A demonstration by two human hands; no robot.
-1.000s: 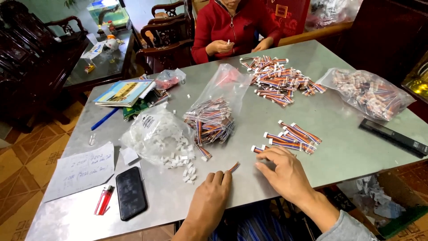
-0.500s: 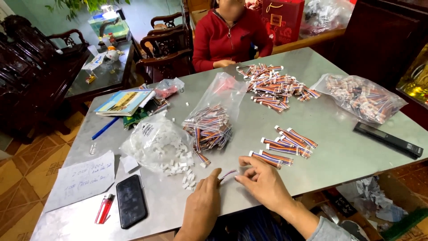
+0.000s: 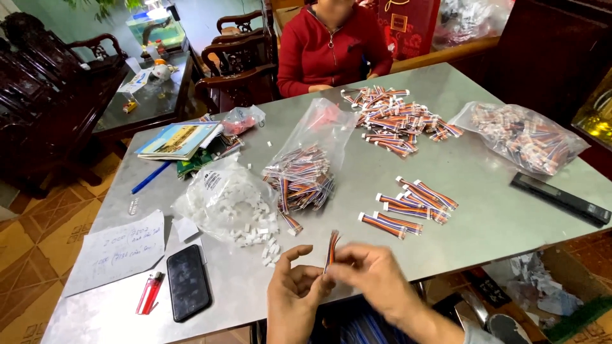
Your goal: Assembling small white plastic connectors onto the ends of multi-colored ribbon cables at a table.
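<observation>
My left hand [image 3: 294, 288] and my right hand [image 3: 373, 275] meet above the near edge of the grey table [image 3: 484, 185], both pinching one short multicoloured ribbon cable [image 3: 331, 248] that stands almost upright between the fingertips. Just beyond the hands lie small white plastic connectors [image 3: 262, 230] spilling from a clear bag [image 3: 220, 194]. A second clear bag of ribbon cables [image 3: 301, 175] lies behind that. A few finished cables [image 3: 411, 202] rest to the right of my right hand.
A black phone [image 3: 188, 281], a red lighter [image 3: 150, 293] and a written paper sheet [image 3: 118, 250] lie at the left. Farther off are a loose cable pile [image 3: 395, 118], another filled bag [image 3: 526, 135], a black bar [image 3: 561, 199], booklets [image 3: 178, 140] and a seated person in red [image 3: 331, 48].
My right hand moved left from the cable pile to meet the left hand. Both hands lifted off the table, and the cable now stands upright between them.
</observation>
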